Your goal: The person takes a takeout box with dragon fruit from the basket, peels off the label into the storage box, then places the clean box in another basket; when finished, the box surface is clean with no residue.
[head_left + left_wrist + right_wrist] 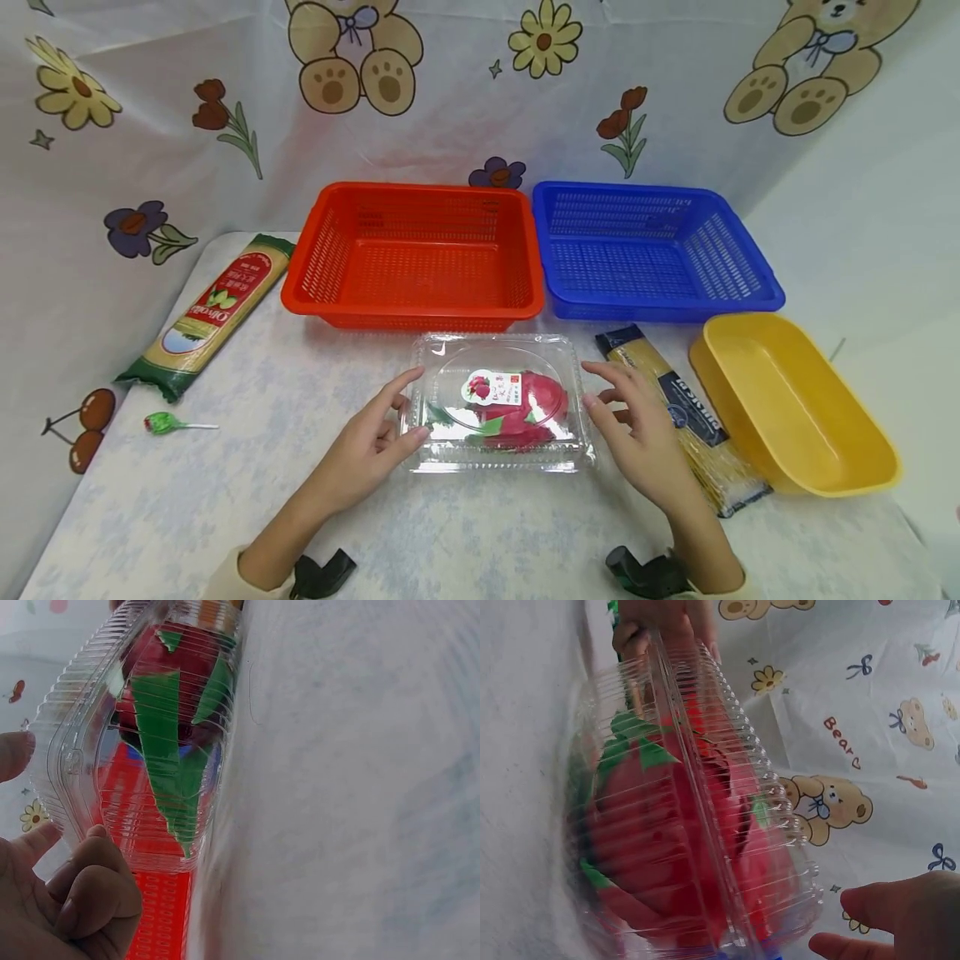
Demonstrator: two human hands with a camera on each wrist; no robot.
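A clear plastic clamshell box (450,354) lies on the table in front of me, its lid down. Inside it is a red dragon fruit (546,400) with green scales, under a white label (491,388). At the box's left side, my left hand (367,450) touches the edge with thumb and index finger apart; its other fingers are bent in the left wrist view. On the opposite side my right hand (645,442) is close to the box edge, thumb and index finger extended, with a small gap from the box (697,847) in the right wrist view.
A red basket (412,321) and a blue basket (660,312) stand behind the box. To the right are a spaghetti pack (690,408) and a yellow tub (795,400). A green-and-gold packet (225,308) and a lollipop (161,423) lie at the left.
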